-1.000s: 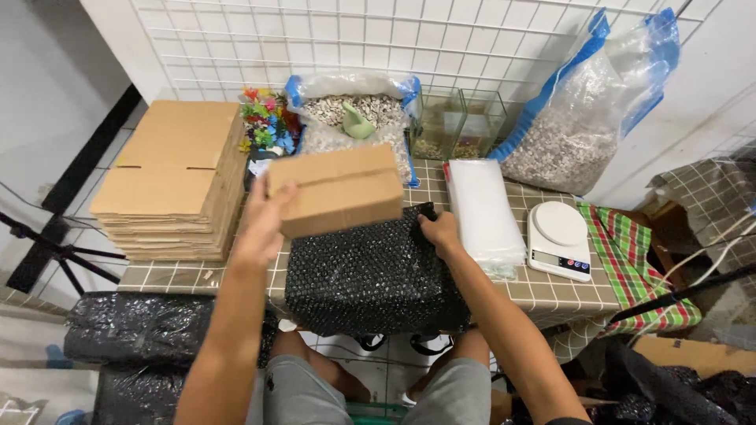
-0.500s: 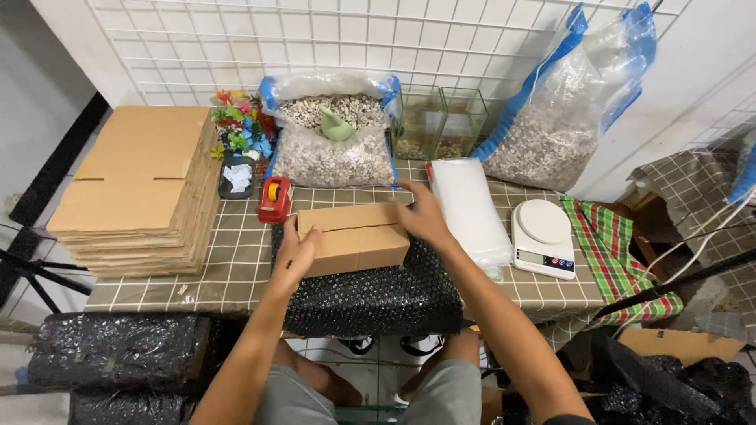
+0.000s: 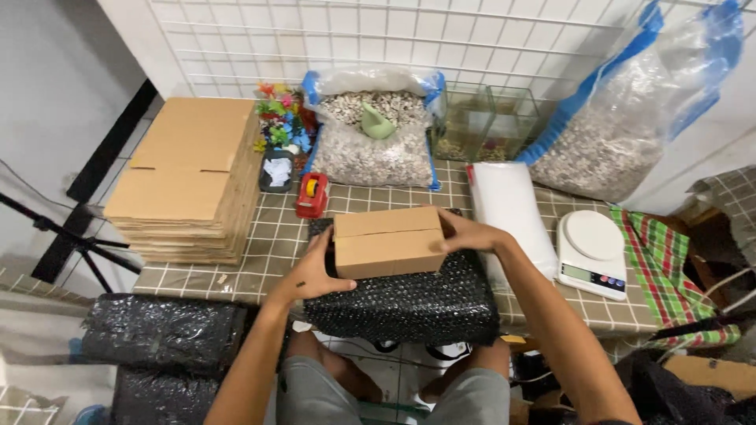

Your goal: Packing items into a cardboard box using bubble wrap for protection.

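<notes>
A small brown cardboard box (image 3: pixel 388 242) rests on a sheet of black bubble wrap (image 3: pixel 409 303) that hangs over the front edge of the checked table (image 3: pixel 268 244). My left hand (image 3: pixel 315 271) presses against the box's left end and my right hand (image 3: pixel 466 234) clasps its right end, so both hands hold it between them. The flaps on top of the box are closed.
A stack of flat cardboard boxes (image 3: pixel 185 177) lies at the left. A red tape dispenser (image 3: pixel 313 194), coloured plastic plants (image 3: pixel 279 118), two bags of gravel (image 3: pixel 370 145), small glass tanks (image 3: pixel 484 122), a white foam roll (image 3: pixel 508 212) and a white scale (image 3: pixel 592 252) surround the box. Black rolls (image 3: pixel 157 334) lie below.
The box has come down from mid-air onto the bubble wrap. My right hand moved from the wrap to the box's right end, and my left hand shifted to its left end.
</notes>
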